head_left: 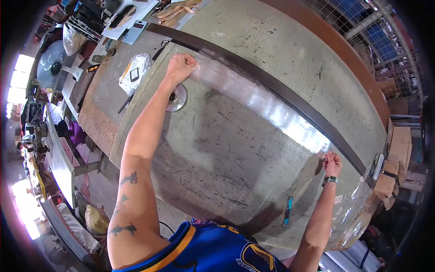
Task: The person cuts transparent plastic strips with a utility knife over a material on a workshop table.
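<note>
A strip of clear, shiny plastic film (pixel 258 98) stretches across the work table between my two hands. My left hand (pixel 182 68) pinches its far left end, fingers closed. At the right end, my right hand (pixel 332 163) grips the film between thumb and fingers, a watch on the wrist below. A long dark bar (pixel 267 84) lies just beyond the film, running alongside it. Under my left forearm sits a round disc-shaped roll (pixel 177 97), partly covered by the arm. A teal cutter knife (pixel 288 211) rests on the table near my right forearm.
The worn grey table (pixel 217 149) spreads beneath both arms. Toward the left are a white plastic bag (pixel 136 72), a calculator (pixel 135 32) and papers. Cardboard (pixel 398 149) stands at the right edge, wire mesh (pixel 362 27) behind. Clear plastic (pixel 351 217) covers the near right corner.
</note>
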A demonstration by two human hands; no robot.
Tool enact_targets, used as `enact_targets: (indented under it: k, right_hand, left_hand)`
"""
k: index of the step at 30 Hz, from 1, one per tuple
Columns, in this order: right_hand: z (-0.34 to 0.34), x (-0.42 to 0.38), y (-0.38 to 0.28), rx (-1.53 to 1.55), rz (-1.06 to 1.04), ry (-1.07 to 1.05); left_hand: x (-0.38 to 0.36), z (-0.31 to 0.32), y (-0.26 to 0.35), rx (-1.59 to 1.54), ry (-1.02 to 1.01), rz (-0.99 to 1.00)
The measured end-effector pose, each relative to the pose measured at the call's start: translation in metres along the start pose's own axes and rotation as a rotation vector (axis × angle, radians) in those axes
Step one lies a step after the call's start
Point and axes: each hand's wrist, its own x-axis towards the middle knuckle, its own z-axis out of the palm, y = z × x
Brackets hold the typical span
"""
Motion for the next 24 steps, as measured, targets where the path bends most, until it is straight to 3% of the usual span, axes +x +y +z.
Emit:
enact_targets:
  k: [8, 13, 16, 18, 20, 22, 24]
  right_hand:
    - [0.010, 0.002, 0.008, -0.047, 0.013, -0.031]
    - [0.013, 0.013, 0.021, 0.036, 0.027, -0.049]
    - [0.018, 0.013, 0.043, 0.102, 0.053, 0.074]
    - [0.012, -0.003, 0.020, -0.272, 0.053, -0.011]
    - [0.026, -0.024, -0.006, -0.291, 0.035, 0.175]
    - [0.022, -0.017, 0.019, -0.266, -0.099, 0.252]
    - [0.024, -0.020, 0.023, -0.270, -0.084, 0.315]
  left_hand:
    - [-0.012, 0.014, -0.008, -0.066, 0.243, -0.054]
    - [-0.012, 0.011, -0.014, 0.058, 0.231, 0.021]
    - [-0.013, 0.009, -0.018, 0.226, 0.214, 0.069]
    - [-0.013, 0.009, -0.022, 0.105, 0.140, 0.036]
    - [-0.012, 0.004, -0.021, 0.107, 0.091, 0.171]
    - [0.008, 0.012, -0.051, -0.002, 0.046, 0.166]
    - [0.028, 0.017, -0.086, -0.120, 0.037, 0.142]
